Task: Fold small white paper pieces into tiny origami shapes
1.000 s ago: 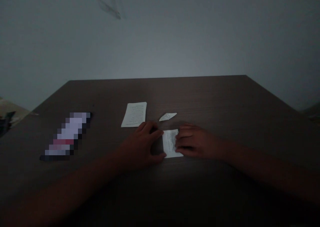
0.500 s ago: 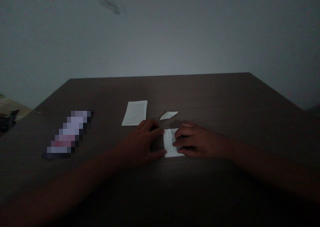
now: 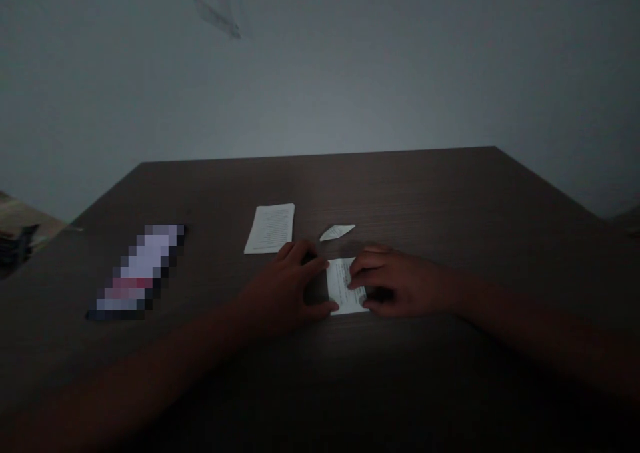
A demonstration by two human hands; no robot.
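A small square of printed white paper (image 3: 340, 293) lies flat on the dark table between my hands. At its left edge, my left hand (image 3: 287, 286) has its index finger and thumb spread apart, their tips touching the upper and lower left corners. My right hand (image 3: 400, 283) rests over the paper's right part and covers some of it. Its fingers are bent with the tips on the sheet, and its thumb lies apart by the lower right corner. Just beyond the hands is a small folded paper piece (image 3: 338, 232) with pointed ends.
Several printed paper sheets appear stacked (image 3: 271, 228) beyond my left hand. Farther left lies a phone (image 3: 143, 266) with its screen blurred out. The wooden table (image 3: 425, 193) meets a pale wall (image 3: 350, 73), where a clear plastic piece (image 3: 215, 6) hangs.
My right thumb has spread away from the fingers towards the paper's lower right corner, so more print shows. My left hand has barely moved. The view has shifted slightly.
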